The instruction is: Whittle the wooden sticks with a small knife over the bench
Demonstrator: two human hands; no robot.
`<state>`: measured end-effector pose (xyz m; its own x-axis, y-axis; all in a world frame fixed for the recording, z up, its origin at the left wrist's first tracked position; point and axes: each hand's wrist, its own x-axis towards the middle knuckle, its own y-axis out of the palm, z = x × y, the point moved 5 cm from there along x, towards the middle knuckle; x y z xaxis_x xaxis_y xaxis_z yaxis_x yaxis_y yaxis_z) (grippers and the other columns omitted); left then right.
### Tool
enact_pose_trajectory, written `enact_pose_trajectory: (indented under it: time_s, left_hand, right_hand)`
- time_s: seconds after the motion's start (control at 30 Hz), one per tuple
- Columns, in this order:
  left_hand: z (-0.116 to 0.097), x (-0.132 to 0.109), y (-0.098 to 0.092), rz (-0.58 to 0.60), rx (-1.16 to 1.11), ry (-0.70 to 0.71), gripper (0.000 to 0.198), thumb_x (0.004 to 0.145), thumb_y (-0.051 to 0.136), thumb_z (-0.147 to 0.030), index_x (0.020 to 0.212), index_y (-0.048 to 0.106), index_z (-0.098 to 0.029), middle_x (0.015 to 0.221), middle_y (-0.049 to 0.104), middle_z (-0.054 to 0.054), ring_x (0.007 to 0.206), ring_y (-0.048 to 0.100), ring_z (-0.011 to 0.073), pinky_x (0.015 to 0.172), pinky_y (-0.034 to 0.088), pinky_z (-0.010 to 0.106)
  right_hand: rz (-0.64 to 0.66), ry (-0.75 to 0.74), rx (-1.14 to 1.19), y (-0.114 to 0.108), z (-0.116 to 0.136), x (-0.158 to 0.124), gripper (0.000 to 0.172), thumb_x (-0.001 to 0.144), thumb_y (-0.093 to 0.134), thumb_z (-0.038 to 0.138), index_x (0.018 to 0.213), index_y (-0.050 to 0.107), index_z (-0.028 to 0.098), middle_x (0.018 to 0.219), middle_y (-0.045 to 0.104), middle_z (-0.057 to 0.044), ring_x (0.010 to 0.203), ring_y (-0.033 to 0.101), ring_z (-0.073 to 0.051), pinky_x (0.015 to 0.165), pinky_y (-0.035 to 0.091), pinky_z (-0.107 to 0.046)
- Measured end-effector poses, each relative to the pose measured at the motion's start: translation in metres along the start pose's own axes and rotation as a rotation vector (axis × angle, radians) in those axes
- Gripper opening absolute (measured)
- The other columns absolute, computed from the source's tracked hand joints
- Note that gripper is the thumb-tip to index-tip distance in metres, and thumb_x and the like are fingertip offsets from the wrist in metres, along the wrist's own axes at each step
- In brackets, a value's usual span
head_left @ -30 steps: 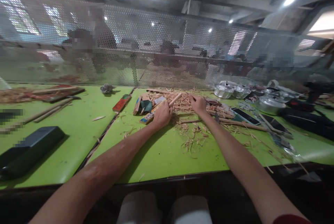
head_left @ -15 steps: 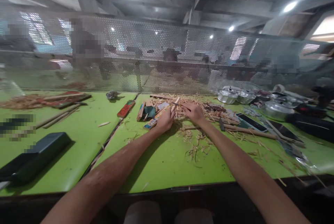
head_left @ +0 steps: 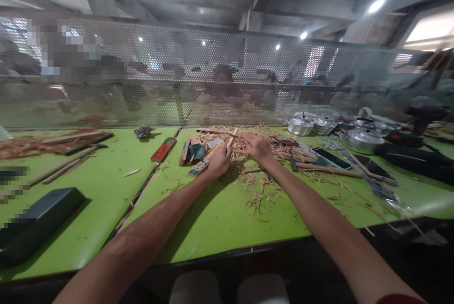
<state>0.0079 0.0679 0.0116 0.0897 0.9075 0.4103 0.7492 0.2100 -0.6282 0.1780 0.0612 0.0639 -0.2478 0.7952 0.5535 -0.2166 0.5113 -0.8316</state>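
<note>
My left hand is closed round a short pale wooden stick that points up and away from me. My right hand is closed just right of the stick's tip, holding a thin tool against it; the tool is too small to name. Both hands work over a heap of wood shavings on the green table. A painted flat stick lies beside my left hand.
A red painted slat, dark green blocks, long wooden rods and metal bowls lie on the table. A dark case sits at the near left. A perforated metal screen stands behind, with people beyond it.
My right hand has drawn in closer to the stick's tip, and the stick has tilted more upright. The camera shifted slightly.
</note>
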Motion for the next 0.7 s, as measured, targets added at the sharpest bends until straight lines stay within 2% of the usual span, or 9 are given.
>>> enact_pose_trajectory:
  time_s: [0.2, 0.4, 0.47, 0.53, 0.6, 0.7]
  left_hand:
    - [-0.010, 0.001, -0.004, -0.010, 0.030, -0.010, 0.033, 0.105, 0.044, -0.035, 0.075, 0.049, -0.023, 0.068, 0.050, 0.000, 0.065, 0.044, 0.0176, 0.062, 0.027, 0.030]
    - [-0.011, 0.000, -0.006, 0.010, 0.088, -0.022, 0.034, 0.106, 0.041, -0.035, 0.075, 0.048, -0.023, 0.071, 0.054, 0.002, 0.067, 0.048, 0.0187, 0.063, 0.028, 0.031]
    - [-0.014, -0.005, -0.006, 0.028, 0.110, -0.024, 0.032, 0.106, 0.043, -0.035, 0.077, 0.051, -0.023, 0.072, 0.056, 0.002, 0.068, 0.050, 0.0192, 0.064, 0.031, 0.031]
    - [-0.021, -0.012, -0.005, 0.048, 0.108, -0.003, 0.029, 0.105, 0.046, -0.035, 0.080, 0.053, -0.023, 0.072, 0.057, 0.003, 0.068, 0.052, 0.0195, 0.065, 0.033, 0.031]
    - [-0.027, -0.017, -0.003, 0.052, 0.066, 0.009, 0.027, 0.104, 0.047, -0.036, 0.081, 0.055, -0.023, 0.073, 0.058, 0.003, 0.067, 0.053, 0.0194, 0.066, 0.035, 0.031]
    - [-0.029, -0.019, 0.000, 0.030, -0.057, -0.015, 0.027, 0.102, 0.051, -0.035, 0.078, 0.053, -0.023, 0.071, 0.057, 0.001, 0.066, 0.052, 0.0179, 0.065, 0.036, 0.029]
  right_hand:
    - [0.021, 0.042, 0.025, -0.007, -0.003, 0.001, 0.044, 0.111, 0.042, 0.036, 0.138, 0.074, 0.025, 0.133, 0.074, -0.010, 0.111, 0.068, -0.025, 0.087, 0.047, -0.028]
    - [-0.003, 0.041, 0.037, -0.005, -0.004, 0.002, 0.045, 0.111, 0.042, 0.034, 0.141, 0.073, 0.023, 0.132, 0.075, -0.011, 0.109, 0.069, -0.024, 0.085, 0.046, -0.028]
    - [0.010, 0.137, 0.037, -0.006, -0.019, 0.005, 0.044, 0.110, 0.043, 0.035, 0.134, 0.077, 0.021, 0.126, 0.077, -0.013, 0.105, 0.070, -0.023, 0.083, 0.045, -0.027]
    - [0.058, 0.333, 0.027, -0.006, -0.048, 0.004, 0.046, 0.110, 0.044, 0.036, 0.120, 0.084, 0.015, 0.111, 0.080, -0.017, 0.096, 0.072, -0.024, 0.077, 0.045, -0.027]
    - [0.050, 0.492, 0.002, -0.007, -0.079, 0.002, 0.047, 0.108, 0.045, 0.038, 0.111, 0.086, 0.015, 0.103, 0.081, -0.017, 0.093, 0.073, -0.026, 0.074, 0.045, -0.028]
    - [-0.026, 0.539, 0.034, -0.007, -0.105, 0.000, 0.048, 0.108, 0.044, 0.041, 0.112, 0.086, 0.017, 0.103, 0.081, -0.018, 0.097, 0.074, -0.028, 0.075, 0.047, -0.030]
